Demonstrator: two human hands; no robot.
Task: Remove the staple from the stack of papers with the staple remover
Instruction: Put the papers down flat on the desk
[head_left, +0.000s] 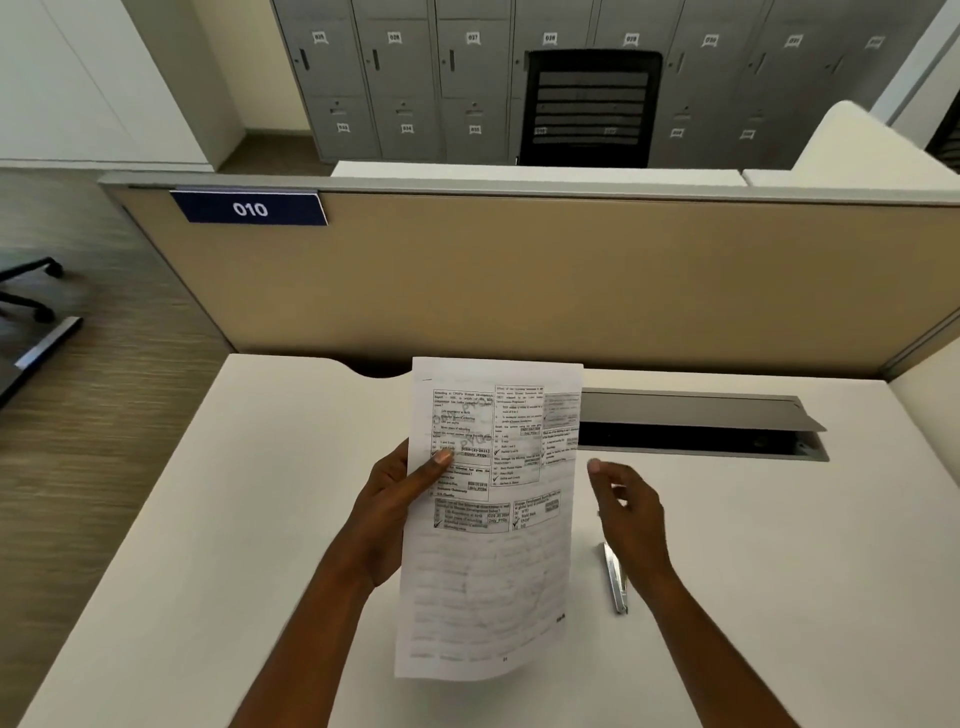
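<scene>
A stack of printed papers (493, 561) is held up above the white desk (218, 545), in the middle of the view. My left hand (395, 499) grips its left edge, thumb on the front page. My right hand (628, 504) hovers just right of the papers with loosely bent fingers, holding nothing. Under that hand a slim metal staple remover (615, 582) lies on the desk, partly covered by my wrist. The staple itself is too small to make out.
An open cable tray with a raised grey lid (696, 410) is set into the desk at the back right. A beige partition (519, 280) with a blue "010" sign (249, 209) closes the far side. Grey lockers and a black chair stand beyond.
</scene>
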